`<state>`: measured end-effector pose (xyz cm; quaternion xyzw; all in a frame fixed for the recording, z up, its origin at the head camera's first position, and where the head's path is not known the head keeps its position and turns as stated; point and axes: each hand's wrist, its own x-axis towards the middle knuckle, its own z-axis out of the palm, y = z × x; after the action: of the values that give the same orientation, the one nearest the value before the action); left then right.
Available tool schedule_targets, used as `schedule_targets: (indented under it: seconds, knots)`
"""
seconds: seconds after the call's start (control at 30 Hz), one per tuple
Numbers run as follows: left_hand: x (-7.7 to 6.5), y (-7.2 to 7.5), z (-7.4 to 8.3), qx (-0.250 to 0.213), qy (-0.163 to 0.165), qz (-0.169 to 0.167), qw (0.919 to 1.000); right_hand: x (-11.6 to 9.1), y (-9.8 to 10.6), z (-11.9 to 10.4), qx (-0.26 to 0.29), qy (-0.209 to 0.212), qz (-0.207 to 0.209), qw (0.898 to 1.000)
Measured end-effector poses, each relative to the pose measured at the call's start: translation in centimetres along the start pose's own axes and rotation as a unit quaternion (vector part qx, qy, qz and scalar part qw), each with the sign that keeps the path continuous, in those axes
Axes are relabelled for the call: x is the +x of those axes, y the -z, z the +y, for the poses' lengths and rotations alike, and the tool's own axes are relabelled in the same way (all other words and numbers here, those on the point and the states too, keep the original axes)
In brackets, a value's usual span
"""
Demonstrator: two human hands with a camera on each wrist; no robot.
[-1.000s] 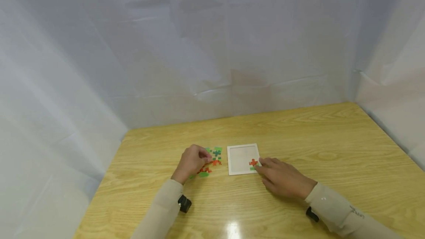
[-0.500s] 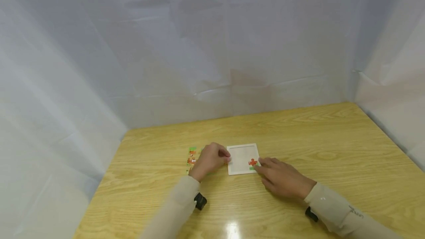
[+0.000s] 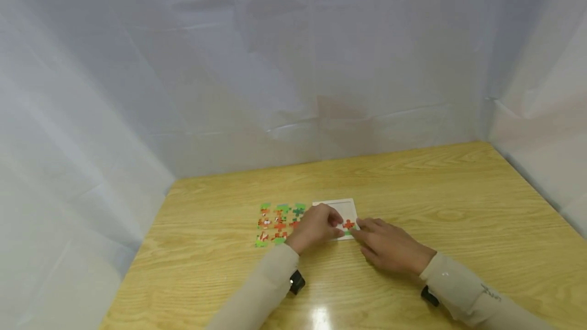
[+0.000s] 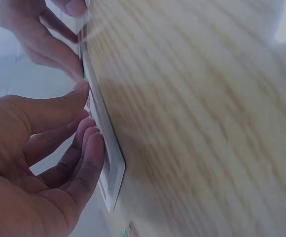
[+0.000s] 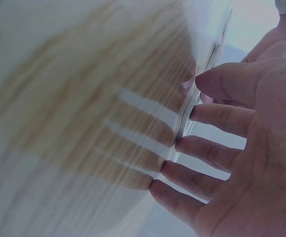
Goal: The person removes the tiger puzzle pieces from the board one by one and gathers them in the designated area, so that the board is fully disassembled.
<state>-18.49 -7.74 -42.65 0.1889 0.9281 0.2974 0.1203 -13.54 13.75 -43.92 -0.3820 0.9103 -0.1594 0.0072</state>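
Observation:
A square white puzzle tray [image 3: 337,201] lies on the table, with a red-and-green jigsaw piece [image 3: 348,224] in its near right corner. My left hand [image 3: 317,225] is over the tray's near left part, thumb and fingers curled together in a pinch. What they pinch is mostly hidden; it appears to be a puzzle piece. In the left wrist view the left hand's fingertips [image 4: 94,140] are low at the tray. My right hand [image 3: 396,248] rests at the tray's right edge. Its fingers [image 5: 202,148] are fairly straight in the right wrist view, tips touching tray and table.
Several loose orange, red and green jigsaw pieces [image 3: 279,224] lie in rough rows left of the tray, partly behind the left hand. The wooden table [image 3: 412,187] extends around them. Pale sheeting [image 3: 293,65] hangs behind the table and along its sides.
My left hand has moved right from the loose pieces to over the tray, uncovering most of those pieces. The right hand has stayed at the tray's right edge.

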Motion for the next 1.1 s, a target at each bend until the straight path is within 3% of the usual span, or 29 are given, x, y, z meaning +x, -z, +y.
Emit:
schedule_targets:
  seconds: [0.63, 1.1]
  knots:
    - [0.3, -0.9, 0.8, -0.036, 0.019, 0.015, 0.9991, -0.2, 0.0, 0.0, 0.011, -0.002, 0.001, 1.0]
    - [0.1, -1.1, 0.6, -0.051, 0.006, 0.031, 0.9982, -0.1, 1.1, 0.2, 0.036, -0.014, -0.028, 0.999]
